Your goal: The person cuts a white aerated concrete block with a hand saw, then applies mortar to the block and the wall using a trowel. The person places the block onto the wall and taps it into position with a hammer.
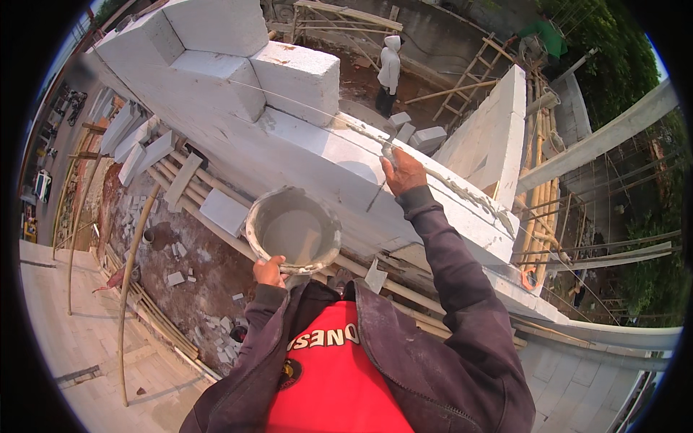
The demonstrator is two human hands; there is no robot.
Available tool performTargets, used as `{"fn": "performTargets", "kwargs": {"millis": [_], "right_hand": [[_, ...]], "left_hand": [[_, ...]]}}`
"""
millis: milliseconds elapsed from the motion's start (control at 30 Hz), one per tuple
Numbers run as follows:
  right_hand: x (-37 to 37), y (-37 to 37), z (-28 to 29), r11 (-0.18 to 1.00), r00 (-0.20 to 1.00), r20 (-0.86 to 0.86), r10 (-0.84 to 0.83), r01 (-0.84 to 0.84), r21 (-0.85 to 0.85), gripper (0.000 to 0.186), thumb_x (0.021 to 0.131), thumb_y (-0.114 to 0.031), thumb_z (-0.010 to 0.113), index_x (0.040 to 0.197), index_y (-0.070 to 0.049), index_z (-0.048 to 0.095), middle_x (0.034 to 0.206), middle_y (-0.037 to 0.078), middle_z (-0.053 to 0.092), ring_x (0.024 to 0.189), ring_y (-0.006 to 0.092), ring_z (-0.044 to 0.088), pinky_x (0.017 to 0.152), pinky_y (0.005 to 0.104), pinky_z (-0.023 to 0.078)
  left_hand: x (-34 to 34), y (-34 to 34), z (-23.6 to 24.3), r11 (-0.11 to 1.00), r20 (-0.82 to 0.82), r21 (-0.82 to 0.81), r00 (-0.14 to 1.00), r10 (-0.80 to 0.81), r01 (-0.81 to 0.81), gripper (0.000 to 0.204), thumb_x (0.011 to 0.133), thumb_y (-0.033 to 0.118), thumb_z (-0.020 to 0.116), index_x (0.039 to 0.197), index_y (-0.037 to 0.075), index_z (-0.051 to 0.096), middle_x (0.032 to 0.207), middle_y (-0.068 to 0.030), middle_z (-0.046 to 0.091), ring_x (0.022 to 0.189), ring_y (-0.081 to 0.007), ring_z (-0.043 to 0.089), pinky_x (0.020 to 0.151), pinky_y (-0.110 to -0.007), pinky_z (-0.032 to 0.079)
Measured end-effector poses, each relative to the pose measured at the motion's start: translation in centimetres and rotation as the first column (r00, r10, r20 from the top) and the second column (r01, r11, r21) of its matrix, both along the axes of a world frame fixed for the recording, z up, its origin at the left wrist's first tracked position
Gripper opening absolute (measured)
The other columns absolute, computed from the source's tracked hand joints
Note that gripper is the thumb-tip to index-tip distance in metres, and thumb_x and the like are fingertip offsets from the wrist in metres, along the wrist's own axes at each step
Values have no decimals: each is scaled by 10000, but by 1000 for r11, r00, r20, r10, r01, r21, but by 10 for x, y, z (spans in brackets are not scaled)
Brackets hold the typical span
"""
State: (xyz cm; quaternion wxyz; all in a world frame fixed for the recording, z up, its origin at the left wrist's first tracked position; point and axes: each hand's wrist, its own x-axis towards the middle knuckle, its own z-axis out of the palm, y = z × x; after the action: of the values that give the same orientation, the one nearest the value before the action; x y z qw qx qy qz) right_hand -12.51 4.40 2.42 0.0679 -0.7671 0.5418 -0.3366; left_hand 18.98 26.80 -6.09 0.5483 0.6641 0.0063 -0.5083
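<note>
My left hand (268,272) grips the near rim of a round grey bucket (323,228) holding wet grey mortar, held against my chest. My right hand (403,173) reaches out over the top of a white block wall (303,155) and holds a small trowel (389,151) whose blade touches a strip of fresh mortar (462,189) running along the wall's top. A thin guide string (303,107) stretches across the blocks. Larger white blocks (216,58) are stacked on the wall at the left.
Bamboo scaffold poles (216,195) and loose block pieces (224,211) lie below the wall. Rubble covers red earth (195,274) far below. A person in a white hood (390,68) stands beyond the wall near wooden ladders (476,68). Another white wall section (491,137) rises at right.
</note>
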Motion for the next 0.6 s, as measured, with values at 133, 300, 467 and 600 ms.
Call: {"fn": "performTargets", "kwargs": {"millis": [133, 300, 467, 600], "right_hand": [[26, 6, 14, 991, 991, -130, -10, 27, 128, 338, 902, -353, 659, 928, -24, 585, 776, 242, 640, 812, 419, 650, 695, 499, 500], [51, 73, 41, 888, 959, -114, 258, -189, 420, 340, 901, -372, 649, 949, -38, 601, 806, 229, 663, 780, 425, 655, 685, 516, 511], [100, 97, -5, 843, 913, -211, 349, -207, 496, 361, 889, -376, 644, 983, -27, 634, 804, 217, 683, 821, 423, 671, 725, 515, 534], [102, 98, -5, 800, 883, -251, 397, -199, 565, 314, 885, -316, 645, 978, -16, 652, 857, 238, 691, 862, 420, 676, 758, 516, 536]], "left_hand": [[7, 8, 7, 998, 28, -57, 999, 43, -41, 499, 748, -46, 636, 1222, -9, 486, 1055, -156, 603, 846, -320, 670, 645, -476, 586], [3, 4, 24, 996, 73, -75, 997, -37, 43, 445, 788, -82, 587, 1223, -19, 517, 1071, -161, 643, 886, -316, 696, 726, -465, 623], [-5, 0, 33, 974, 137, -216, 990, -43, 72, 379, 747, -54, 641, 1117, -56, 562, 975, -137, 659, 821, -244, 663, 708, -369, 546], [-16, -9, 55, 976, 186, -210, 982, -25, 64, 374, 721, -43, 668, 1081, -79, 576, 964, -137, 664, 832, -220, 637, 782, -349, 496]]}}
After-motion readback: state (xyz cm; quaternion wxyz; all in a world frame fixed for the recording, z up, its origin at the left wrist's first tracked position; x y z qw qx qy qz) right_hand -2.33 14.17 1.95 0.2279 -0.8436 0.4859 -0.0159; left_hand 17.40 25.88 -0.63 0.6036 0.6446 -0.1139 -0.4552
